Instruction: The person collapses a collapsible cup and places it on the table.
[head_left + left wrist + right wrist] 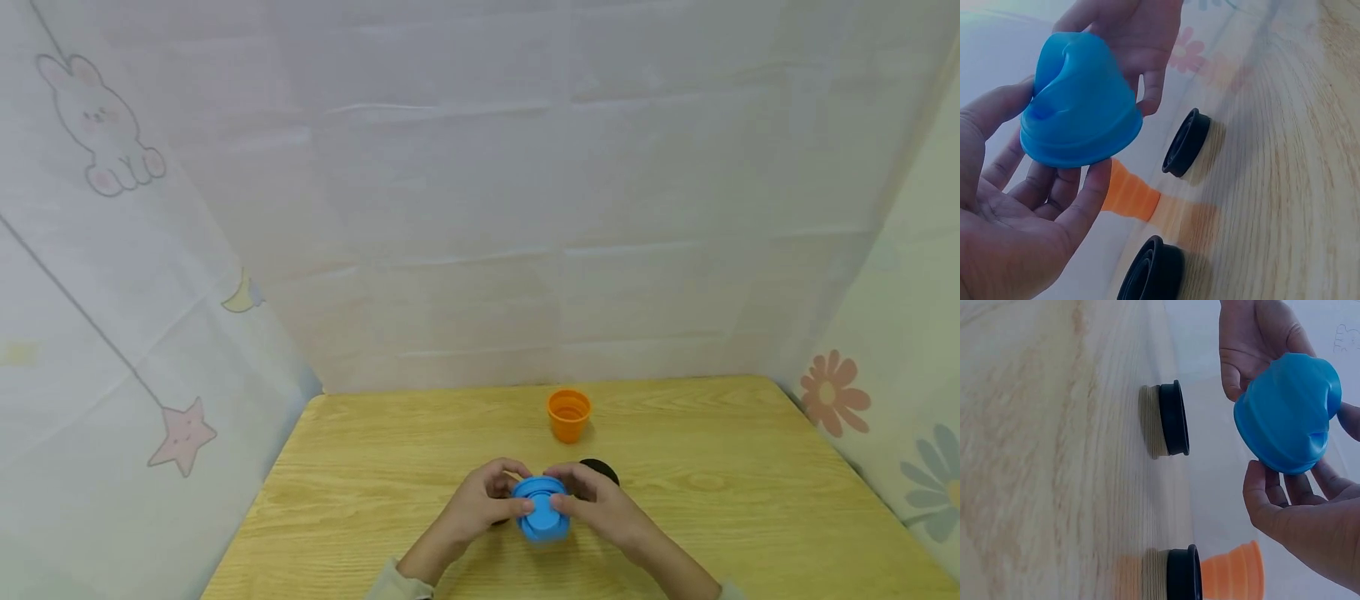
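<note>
A blue collapsible cup (545,518) is held between both hands above the table, its base tilted toward the head camera. Its wall is folded unevenly, with a dent showing in the left wrist view. My left hand (480,502) pinches it from the left, thumb on the base side and fingers along the rim. The right hand (606,510) grips the other side in the same way. In the right wrist view, right-hand fingers (1266,490) touch the rim of the cup (1288,415).
An orange cup (568,427) stands upright farther back on the wooden table (405,433). Two flat black ring-shaped pieces (1186,142) lie near the hands, one partly behind the right hand, the other mostly hidden by the left. Printed cloth (465,208) hangs around the table.
</note>
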Available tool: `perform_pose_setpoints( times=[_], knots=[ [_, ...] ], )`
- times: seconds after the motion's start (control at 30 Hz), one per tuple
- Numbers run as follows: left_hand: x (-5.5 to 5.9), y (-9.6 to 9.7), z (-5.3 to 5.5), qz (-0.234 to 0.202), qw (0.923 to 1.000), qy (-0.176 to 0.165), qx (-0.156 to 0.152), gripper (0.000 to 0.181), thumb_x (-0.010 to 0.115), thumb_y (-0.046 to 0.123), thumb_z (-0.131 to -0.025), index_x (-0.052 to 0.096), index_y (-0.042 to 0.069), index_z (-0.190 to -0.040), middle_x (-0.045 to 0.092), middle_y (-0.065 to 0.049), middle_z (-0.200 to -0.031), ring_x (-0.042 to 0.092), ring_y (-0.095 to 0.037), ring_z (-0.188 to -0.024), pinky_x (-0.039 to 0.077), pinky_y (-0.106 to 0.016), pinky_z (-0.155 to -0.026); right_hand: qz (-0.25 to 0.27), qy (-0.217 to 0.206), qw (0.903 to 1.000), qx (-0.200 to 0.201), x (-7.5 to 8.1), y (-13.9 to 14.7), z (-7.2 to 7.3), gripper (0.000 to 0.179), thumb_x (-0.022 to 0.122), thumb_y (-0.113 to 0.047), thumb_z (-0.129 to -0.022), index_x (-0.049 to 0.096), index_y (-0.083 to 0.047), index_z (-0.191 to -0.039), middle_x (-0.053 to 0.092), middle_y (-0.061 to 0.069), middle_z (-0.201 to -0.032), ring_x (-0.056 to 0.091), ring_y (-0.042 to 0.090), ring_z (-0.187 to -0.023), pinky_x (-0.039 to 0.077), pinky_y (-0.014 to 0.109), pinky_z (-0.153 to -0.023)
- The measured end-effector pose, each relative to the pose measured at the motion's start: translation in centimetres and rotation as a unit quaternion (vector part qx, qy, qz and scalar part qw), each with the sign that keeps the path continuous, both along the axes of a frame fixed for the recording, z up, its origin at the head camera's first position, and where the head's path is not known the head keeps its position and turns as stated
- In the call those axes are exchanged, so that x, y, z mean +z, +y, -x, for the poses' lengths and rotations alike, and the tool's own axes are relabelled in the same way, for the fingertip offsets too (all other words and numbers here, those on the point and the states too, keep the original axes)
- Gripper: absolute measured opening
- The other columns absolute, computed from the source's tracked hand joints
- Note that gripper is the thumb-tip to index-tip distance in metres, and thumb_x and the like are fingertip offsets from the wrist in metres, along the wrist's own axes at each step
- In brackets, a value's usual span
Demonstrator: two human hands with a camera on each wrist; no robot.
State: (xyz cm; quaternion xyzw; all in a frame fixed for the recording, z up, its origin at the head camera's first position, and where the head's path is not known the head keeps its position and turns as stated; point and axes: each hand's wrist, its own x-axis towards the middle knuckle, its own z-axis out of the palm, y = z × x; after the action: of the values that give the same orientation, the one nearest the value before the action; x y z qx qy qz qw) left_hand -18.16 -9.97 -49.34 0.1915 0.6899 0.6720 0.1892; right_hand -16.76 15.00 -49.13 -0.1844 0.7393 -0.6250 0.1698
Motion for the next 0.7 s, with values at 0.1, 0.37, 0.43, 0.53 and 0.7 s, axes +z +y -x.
perform_pose_setpoints(
  times=[0.1, 0.37, 0.43, 0.53, 0.7],
  knots=[
    [-0.06, -0.08, 0.08, -0.014, 0.9998, -0.002, 0.01, 0.045, 0.076, 0.02, -0.093, 0.059, 0.005, -0.131, 0.069, -0.003, -0.098, 0.064, -0.015, -0.088, 0.054, -0.028, -0.078, 0.02, -0.011, 0.9997, -0.012, 0.13, 0.09, -0.17, 0.054, 0.061, -0.031, -0.103, 0.046, -0.001, -0.146, 0.055, 0.017, -0.138, 0.058, 0.03, -0.123, 0.055, 0.037, -0.097],
    [0.0, 0.12, -0.04, -0.045, 0.9988, -0.018, 0.011, 0.053, 0.071, 0.018, -0.096, 0.053, 0.009, -0.146, 0.065, -0.004, -0.104, 0.062, -0.015, -0.092, 0.056, -0.027, -0.08, 0.064, -0.036, 0.9973, -0.001, 0.43, 0.31, -0.55, 0.064, 0.061, -0.026, -0.104, 0.031, 0.0, -0.154, 0.046, 0.024, -0.143, 0.058, 0.03, -0.122, 0.053, 0.05, -0.1],
    [0.1, 0.25, -0.13, -0.051, 0.9983, -0.026, 0.012, 0.053, 0.071, 0.018, -0.097, 0.053, 0.009, -0.145, 0.064, -0.005, -0.106, 0.062, -0.015, -0.094, 0.058, -0.029, -0.081, 0.069, -0.037, 0.997, -0.002, 0.47, 0.29, -0.59, 0.065, 0.063, -0.025, -0.102, 0.031, 0.0, -0.154, 0.046, 0.024, -0.143, 0.058, 0.03, -0.122, 0.053, 0.048, -0.1],
    [0.21, 0.41, -0.22, -0.047, 0.9986, -0.023, 0.009, 0.052, 0.072, 0.019, -0.096, 0.054, 0.006, -0.142, 0.064, -0.006, -0.109, 0.062, -0.017, -0.096, 0.058, -0.03, -0.082, 0.061, -0.029, 0.9977, -0.007, 0.43, 0.28, -0.58, 0.066, 0.066, -0.025, -0.101, 0.035, -0.001, -0.153, 0.048, 0.022, -0.141, 0.058, 0.029, -0.12, 0.055, 0.039, -0.098],
    [0.21, 0.47, -0.21, -0.013, 0.9999, 0.006, -0.01, 0.052, 0.076, 0.022, -0.093, 0.052, 0.005, -0.136, 0.065, -0.007, -0.111, 0.063, -0.02, -0.096, 0.057, -0.031, -0.08, 0.029, -0.003, 0.9996, 0.002, 0.27, 0.49, -0.46, 0.063, 0.066, -0.026, -0.1, 0.04, -0.003, -0.153, 0.054, 0.018, -0.137, 0.058, 0.032, -0.119, 0.054, 0.027, -0.093]
  ],
)
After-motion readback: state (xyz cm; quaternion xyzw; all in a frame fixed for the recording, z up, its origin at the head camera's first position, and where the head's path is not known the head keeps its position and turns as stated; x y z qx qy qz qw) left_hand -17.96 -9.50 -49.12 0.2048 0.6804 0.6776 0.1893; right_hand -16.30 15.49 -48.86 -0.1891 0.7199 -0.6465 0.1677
